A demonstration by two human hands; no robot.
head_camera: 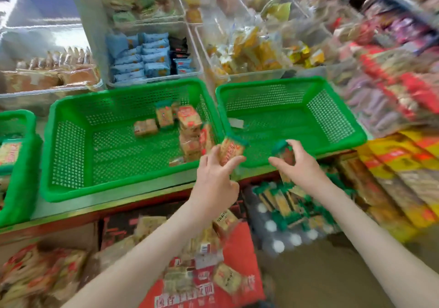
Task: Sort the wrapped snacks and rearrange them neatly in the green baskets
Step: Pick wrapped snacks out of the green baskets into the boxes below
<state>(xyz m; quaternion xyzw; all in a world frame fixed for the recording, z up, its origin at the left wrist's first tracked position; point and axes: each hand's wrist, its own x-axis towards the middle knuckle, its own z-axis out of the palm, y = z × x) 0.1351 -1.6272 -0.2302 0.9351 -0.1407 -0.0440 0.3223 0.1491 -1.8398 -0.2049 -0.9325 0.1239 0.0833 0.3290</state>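
Pinching an orange snack packet [231, 149], the left hand [213, 181] hovers at the middle green basket [69, 151]'s right edge; the right hand [300, 168] grips a green-topped packet [283, 152] (blurred) over the right green basket [332, 115]. Similar orange packets [190, 118] lie inside the middle one.

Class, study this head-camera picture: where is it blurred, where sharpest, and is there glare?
Head view: motion blur smears the red packaged goods at right; the middle green perforated plastic basket and blue wrapped packets behind it look sharpest; bright glare washes out the clear plastic bins at top left.
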